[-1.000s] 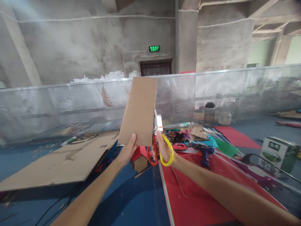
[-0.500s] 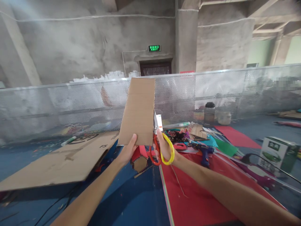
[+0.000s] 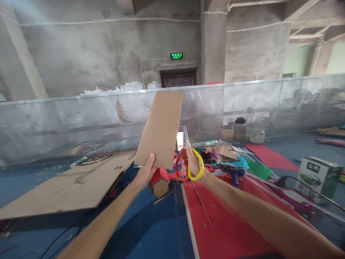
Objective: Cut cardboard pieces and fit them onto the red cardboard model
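Observation:
My left hand (image 3: 147, 174) grips the bottom edge of a tall piece of cardboard (image 3: 162, 126), its thumb lying on the front face. The piece is held up and leans a little to the right, with a rough right edge. Just right of it, my right hand (image 3: 192, 162) holds a pair of scissors (image 3: 185, 138) by one red and one yellow handle. Their blades point up, look closed and stand apart from the cardboard. Below the piece sits a red paper-covered form with a cardboard end (image 3: 161, 189). Behind the scissors shows a lit phone screen (image 3: 180, 141).
A large cardboard sheet (image 3: 72, 183) lies on the left of the blue table. To the right are red paper (image 3: 226, 219), a glue gun (image 3: 236, 177), a green-and-white carton (image 3: 314, 174), a dark-lidded jar (image 3: 240, 130) and craft scraps. A perforated metal screen (image 3: 129, 115) stands behind.
The scissors have moved right, away from the cardboard's right edge, and their blades now show. The cardboard has tilted slightly to the right.

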Demonstrator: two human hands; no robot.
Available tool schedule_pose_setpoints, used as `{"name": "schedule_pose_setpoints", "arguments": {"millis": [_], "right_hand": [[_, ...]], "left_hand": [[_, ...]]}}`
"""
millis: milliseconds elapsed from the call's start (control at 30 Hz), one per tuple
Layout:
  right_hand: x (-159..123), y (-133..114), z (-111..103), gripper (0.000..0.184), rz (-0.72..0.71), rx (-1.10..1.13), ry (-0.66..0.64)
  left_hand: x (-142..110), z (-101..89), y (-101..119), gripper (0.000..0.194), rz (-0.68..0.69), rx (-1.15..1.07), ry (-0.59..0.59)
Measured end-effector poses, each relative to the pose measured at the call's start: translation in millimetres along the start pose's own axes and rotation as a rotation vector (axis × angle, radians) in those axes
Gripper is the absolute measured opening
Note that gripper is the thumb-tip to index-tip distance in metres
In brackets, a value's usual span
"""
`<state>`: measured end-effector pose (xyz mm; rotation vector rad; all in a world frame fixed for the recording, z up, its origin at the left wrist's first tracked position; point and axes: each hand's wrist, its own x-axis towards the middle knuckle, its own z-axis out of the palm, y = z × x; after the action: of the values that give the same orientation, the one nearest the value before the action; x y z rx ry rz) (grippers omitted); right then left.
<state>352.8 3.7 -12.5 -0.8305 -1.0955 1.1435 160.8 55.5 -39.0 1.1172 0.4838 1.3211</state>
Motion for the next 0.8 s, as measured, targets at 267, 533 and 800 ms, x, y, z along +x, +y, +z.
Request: {"name": "schedule_pose_setpoints", "arguments": {"millis": [267, 533, 800], "right_hand": [[21.5, -10.7, -46.7, 0.063, -0.132, -0.404, -0.022], [26.8, -27.4, -108.0, 0.037, -0.063, -2.012, -0.154], [27.2, -37.7, -114.5, 0.032, 0.04, -2.051, -0.272]], "left_hand": [[1.3, 0.8, 1.7, 0.051, 0.01, -0.104, -0.104], [4.3, -9.7, 14.8, 0.052, -0.017, -0.163, -0.138], [5.4, -25.7, 29.2, 0.048, -0.039, -0.044, -0.094]]}}
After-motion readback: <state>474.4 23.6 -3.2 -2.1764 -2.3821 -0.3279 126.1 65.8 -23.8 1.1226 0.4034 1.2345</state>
